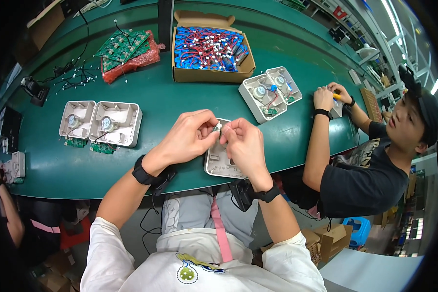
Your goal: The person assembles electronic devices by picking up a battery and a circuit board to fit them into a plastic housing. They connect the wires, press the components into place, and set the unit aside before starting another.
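My left hand (190,138) is closed in a pinch around a small white connector (218,127) with a bit of green beside it. Fingertips of my right hand (246,146) press together against the other side of that connector; whether they also grip a wire is hidden. Both hands hover over a light grey plastic housing (219,168) lying at the table's near edge, partly covered by my right hand. Left of it sits a pair of open grey housing shells (134,127) with round speakers (107,125) and green circuit boards (102,148) on wires.
An open cardboard box (209,75) of blue battery packs with red wires stands at the back. Near it lie green boards (124,46) on red bubble wrap and loose cables (80,78). Another open housing (263,100) sits right; beyond, a co-worker's hands (326,100) hold a part.
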Demonstrator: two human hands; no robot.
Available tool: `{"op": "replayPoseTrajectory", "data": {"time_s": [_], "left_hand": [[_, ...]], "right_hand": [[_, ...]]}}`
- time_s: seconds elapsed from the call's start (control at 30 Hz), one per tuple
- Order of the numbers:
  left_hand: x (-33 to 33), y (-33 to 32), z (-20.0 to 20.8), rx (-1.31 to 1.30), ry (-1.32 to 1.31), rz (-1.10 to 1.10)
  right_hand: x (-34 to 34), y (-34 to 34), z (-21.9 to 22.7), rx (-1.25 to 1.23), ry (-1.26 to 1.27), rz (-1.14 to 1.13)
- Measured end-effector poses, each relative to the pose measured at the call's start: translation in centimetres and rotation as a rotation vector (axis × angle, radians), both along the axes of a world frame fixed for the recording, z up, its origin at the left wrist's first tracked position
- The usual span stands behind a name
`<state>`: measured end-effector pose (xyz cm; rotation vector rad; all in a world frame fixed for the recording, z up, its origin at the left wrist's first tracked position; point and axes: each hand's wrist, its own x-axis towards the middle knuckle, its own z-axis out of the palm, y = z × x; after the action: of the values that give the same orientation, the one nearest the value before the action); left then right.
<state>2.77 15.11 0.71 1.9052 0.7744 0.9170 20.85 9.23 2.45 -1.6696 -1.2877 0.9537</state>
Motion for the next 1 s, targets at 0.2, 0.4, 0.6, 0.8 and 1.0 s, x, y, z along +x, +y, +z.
{"op": "replayPoseTrajectory", "data": {"time_s": [0.2, 0.4, 0.6, 0.8, 1.0], "left_hand": [[0.3, -0.4, -0.3, -0.023, -0.004, 0.026], [-0.2, -0.8, 0.2, -0.037, 0.062, 0.046], [-0.2, -0.5, -0.8, 0.030, 0.040, 0.018], [-0.2, -0.4, -1.4, 0.144, 0.021, -0.008], [-0.1, -0.2, -1.2, 0.159, 0.010, -0.011]], "right_hand": [[1.1, -0.2, 0.7, -0.025, 0.158, 0.103], [0.7, -0.5, 1.0, -0.031, 0.132, 0.123], [0.9, -0.1, 0.3, -0.035, 0.145, 0.149], [0.4, 0.2, -0.9, 0.009, 0.051, 0.123], [0.2, 0.6, -1.2, 0.082, -0.036, 0.098]]}}
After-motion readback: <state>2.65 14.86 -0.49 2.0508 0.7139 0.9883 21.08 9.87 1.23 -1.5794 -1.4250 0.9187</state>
